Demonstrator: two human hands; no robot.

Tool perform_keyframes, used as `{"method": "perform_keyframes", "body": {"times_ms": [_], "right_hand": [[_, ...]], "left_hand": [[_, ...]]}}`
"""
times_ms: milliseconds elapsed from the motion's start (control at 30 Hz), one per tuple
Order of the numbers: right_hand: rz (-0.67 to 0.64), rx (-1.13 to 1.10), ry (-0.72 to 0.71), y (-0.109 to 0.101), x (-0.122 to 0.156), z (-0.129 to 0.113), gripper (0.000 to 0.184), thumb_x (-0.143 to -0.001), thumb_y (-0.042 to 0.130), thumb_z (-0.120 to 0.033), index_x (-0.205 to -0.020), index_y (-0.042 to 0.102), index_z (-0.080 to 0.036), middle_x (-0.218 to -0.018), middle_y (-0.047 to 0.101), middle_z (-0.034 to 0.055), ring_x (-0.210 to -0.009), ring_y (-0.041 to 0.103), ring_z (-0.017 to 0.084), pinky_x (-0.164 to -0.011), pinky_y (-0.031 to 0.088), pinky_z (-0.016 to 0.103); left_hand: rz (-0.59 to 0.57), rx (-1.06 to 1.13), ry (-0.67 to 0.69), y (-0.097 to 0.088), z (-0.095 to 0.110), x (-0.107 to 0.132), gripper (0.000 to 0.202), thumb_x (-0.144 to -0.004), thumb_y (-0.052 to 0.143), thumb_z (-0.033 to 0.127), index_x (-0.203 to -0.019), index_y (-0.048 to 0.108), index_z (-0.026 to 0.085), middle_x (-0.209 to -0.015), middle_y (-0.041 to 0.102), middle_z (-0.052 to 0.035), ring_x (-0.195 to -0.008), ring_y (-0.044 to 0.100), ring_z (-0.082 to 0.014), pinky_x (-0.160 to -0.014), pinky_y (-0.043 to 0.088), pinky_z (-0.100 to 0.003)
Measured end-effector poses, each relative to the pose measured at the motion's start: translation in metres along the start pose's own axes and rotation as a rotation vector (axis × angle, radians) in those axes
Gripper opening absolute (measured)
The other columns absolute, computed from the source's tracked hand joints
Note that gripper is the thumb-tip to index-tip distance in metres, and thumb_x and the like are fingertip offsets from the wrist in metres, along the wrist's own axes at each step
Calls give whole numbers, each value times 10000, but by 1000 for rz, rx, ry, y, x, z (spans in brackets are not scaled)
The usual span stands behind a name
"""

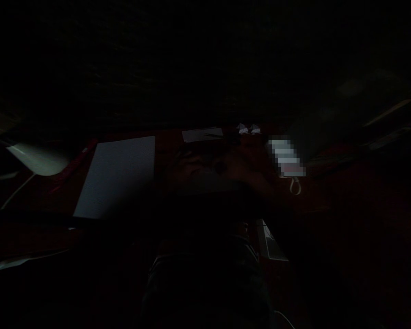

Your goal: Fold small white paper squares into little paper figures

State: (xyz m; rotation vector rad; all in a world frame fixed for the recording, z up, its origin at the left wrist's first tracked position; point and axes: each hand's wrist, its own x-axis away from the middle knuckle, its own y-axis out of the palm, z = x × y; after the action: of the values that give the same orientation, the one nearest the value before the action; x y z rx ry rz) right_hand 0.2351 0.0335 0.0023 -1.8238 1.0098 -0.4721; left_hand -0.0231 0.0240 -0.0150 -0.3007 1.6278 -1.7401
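The pale sheet (208,183) lies on the counter in front of me, between and just below my two hands, so dim that its edges fade into the dark. I take it for paper: very light, limp rather than stiff, easy to crease or tear, and perhaps a little slippery on a smooth top. I would take it by the edges, lightly, between thumb and fingertips, and spare its middle. My left hand (189,163) is at its upper left and my right hand (235,165) at its upper right; it is too dark for me to tell whether either one pinches it or only rests there.

Beyond my hands lies a smaller paper (200,135), with two little folded pieces (242,129) to its right. A large white sheet (121,171) spreads to my left, and to my right is a blurred-out pale item (286,157) with a loop (295,186) at its near end. The counter (310,196) looks dark reddish; a white cone-like thing (41,158) stands out at far left, and the room past the counter is nearly black
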Motion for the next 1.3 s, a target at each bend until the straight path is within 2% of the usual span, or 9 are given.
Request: {"method": "perform_keyframes", "body": {"times_ms": [167, 400, 533, 667, 767, 833, 967, 1133, 1300], "right_hand": [[-6, 53, -36, -3, 1, 3, 326, -869, 662, -111, -1007, 920, -255, -1069, 882, 53, -918, 779, 241, -850, 552, 357], [-5, 79, -20, -1, 4, 7, 342, -884, 657, -103, -1049, 915, -255, -1080, 875, 67, -934, 769, 255, -860, 540, 374], [1, 42, -63, -2, 4, 5, 347, -890, 651, -86, -1051, 911, -250, -1084, 869, 66, -965, 766, 247, -906, 540, 372], [-30, 63, -6, -4, 5, 1, 323, -888, 662, -92, -1040, 910, -233, -1106, 873, 83, -946, 775, 260, -861, 541, 372], [-42, 76, 27, -4, 5, -2, 288, -891, 688, -121, -1064, 899, -212, -1129, 872, 100, -965, 783, 274, -853, 538, 369], [-51, 82, 50, -4, 5, -5, 249, -919, 694, -163, -1066, 891, -203, -1112, 871, 104, -950, 782, 272, -838, 529, 363], [-55, 104, 91, -2, 4, -7, 183, -963, 681, -191, -964, 864, -198, -1067, 867, 97, -920, 765, 244, -811, 502, 337], [-34, 91, 82, 3, 3, -2, 157, -952, 702, -163, -961, 849, -217, -1078, 863, 75, -959, 752, 233, -838, 491, 325], [-40, 55, 51, 3, 3, 2, 145, -968, 706, -194, -956, 850, -212, -1030, 853, 66, -906, 738, 212, -800, 458, 314]], "left_hand": [[-15, 12, 2, 3, -3, -1, 267, -1052, 647, 177, -1189, 854, 275, -1274, 808, -49, -1190, 627, -310, -1104, 486, -530], [-20, -30, 36, 2, 1, -1, 264, -1084, 608, 196, -1210, 837, 224, -1278, 801, -79, -1201, 627, -317, -1136, 472, -536], [-27, -25, 61, 0, 5, 1, 310, -1065, 609, 169, -1265, 826, 263, -1334, 793, -77, -1225, 637, -313, -1133, 479, -525], [-70, 25, 94, -1, 4, 1, 368, -1028, 635, 139, -1306, 819, 294, -1316, 802, -60, -1206, 654, -293, -1137, 480, -508], [-67, 76, 72, -2, 3, 1, 395, -1024, 622, 136, -1332, 814, 294, -1292, 795, -62, -1208, 662, -284, -1143, 495, -503], [-91, 128, 54, -2, 3, 1, 413, -1034, 591, 138, -1353, 804, 292, -1285, 782, -58, -1192, 679, -263, -1115, 528, -465], [-130, 201, 11, -1, 4, 2, 399, -1056, 537, 162, -1334, 805, 261, -1297, 761, -63, -1170, 714, -238, -1070, 573, -396], [-141, 239, -7, -6, 7, 2, 400, -1059, 529, 173, -1337, 805, 255, -1318, 763, -70, -1201, 722, -257, -1120, 562, -428], [-142, 291, 3, -8, 8, 1, 413, -1064, 525, 170, -1357, 803, 259, -1344, 762, -70, -1240, 720, -258, -1136, 551, -423]]}}
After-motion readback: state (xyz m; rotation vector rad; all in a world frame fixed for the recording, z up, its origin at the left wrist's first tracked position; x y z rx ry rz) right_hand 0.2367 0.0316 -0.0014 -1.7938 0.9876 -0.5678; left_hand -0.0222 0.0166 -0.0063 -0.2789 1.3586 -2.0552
